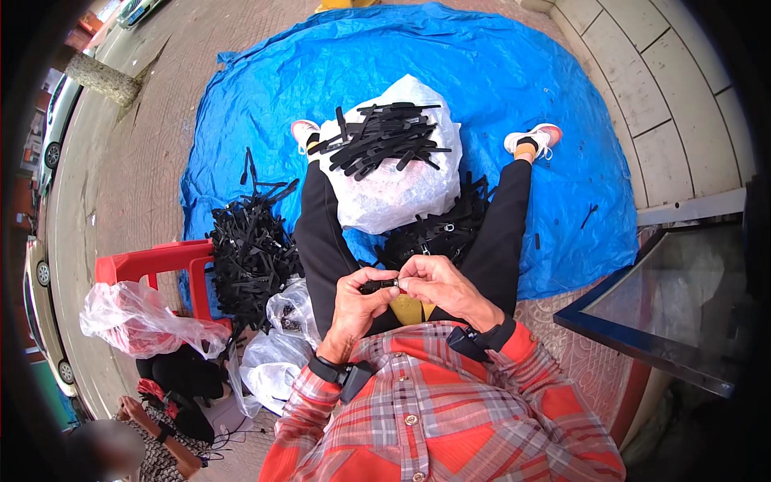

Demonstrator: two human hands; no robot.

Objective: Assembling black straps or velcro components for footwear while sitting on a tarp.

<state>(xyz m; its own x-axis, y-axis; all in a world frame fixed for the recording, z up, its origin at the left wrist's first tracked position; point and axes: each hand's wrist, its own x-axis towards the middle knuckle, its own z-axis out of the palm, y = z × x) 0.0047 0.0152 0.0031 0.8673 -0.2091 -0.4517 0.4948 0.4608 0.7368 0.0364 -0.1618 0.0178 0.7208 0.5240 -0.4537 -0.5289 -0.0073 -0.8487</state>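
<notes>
My left hand (pixel 357 304) and my right hand (pixel 442 285) meet in front of my chest, both pinching a short black strap piece (pixel 377 284) with a small silvery metal part at its right end. Between my outstretched legs in black trousers stands a white plastic bag (pixel 401 189) with a heap of black straps (pixel 384 138) on top. More black straps (pixel 442 231) lie just beyond my hands, beside the bag. A bigger pile of black straps (pixel 250 249) lies to my left.
A blue tarp (pixel 482 72) covers the paved ground under my legs. A red plastic stool (pixel 157 261) and clear plastic bags (pixel 277 353) sit at my left. Another seated person (pixel 169 418) is at lower left. A glass-fronted frame (pixel 666 305) stands at right. Parked cars line the far left.
</notes>
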